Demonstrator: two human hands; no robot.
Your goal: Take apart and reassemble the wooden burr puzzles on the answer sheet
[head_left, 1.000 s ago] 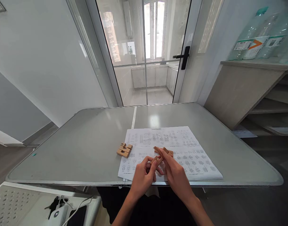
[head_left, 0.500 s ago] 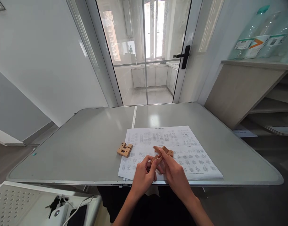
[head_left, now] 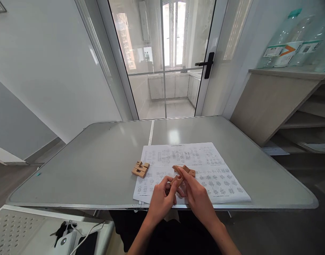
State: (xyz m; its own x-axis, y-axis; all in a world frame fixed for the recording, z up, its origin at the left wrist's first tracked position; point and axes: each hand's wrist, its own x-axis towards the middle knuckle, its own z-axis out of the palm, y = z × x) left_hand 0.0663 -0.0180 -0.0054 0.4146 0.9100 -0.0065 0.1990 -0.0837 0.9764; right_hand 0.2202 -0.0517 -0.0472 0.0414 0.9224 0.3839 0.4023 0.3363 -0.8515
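Left hand: The left hand (head_left: 162,196) has its thumb and fingers closed on a small wooden block (head_left: 176,181). The block is held up over the near part of the paper (head_left: 218,180).
Right hand: The right hand (head_left: 199,194) reaches in from the other side. Its fingertips are close together at a thin wooden piece (head_left: 175,168). They seem to touch it, but it is hard to tell if they pinch it or only press on it.
Blocks past the fingers: A few brown blocks (head_left: 189,171) lie on the paper just past the right fingertips. The fingers hide part of them.
Blocks on the left: A little bunch of blocks (head_left: 140,169) lies side by side at the paper's left edge, partly on the gray table (head_left: 98,152). They have gaps cut in them, and one has a dark mark.
Paper: It is full of small drawings and lies flat under the hands.
Done so far: The left bunch looks neatly lined up. Whether its blocks are locked together cannot be told.
Not done: The wood is in separate spots, with no one big shape made. It looks like an early or middle part.
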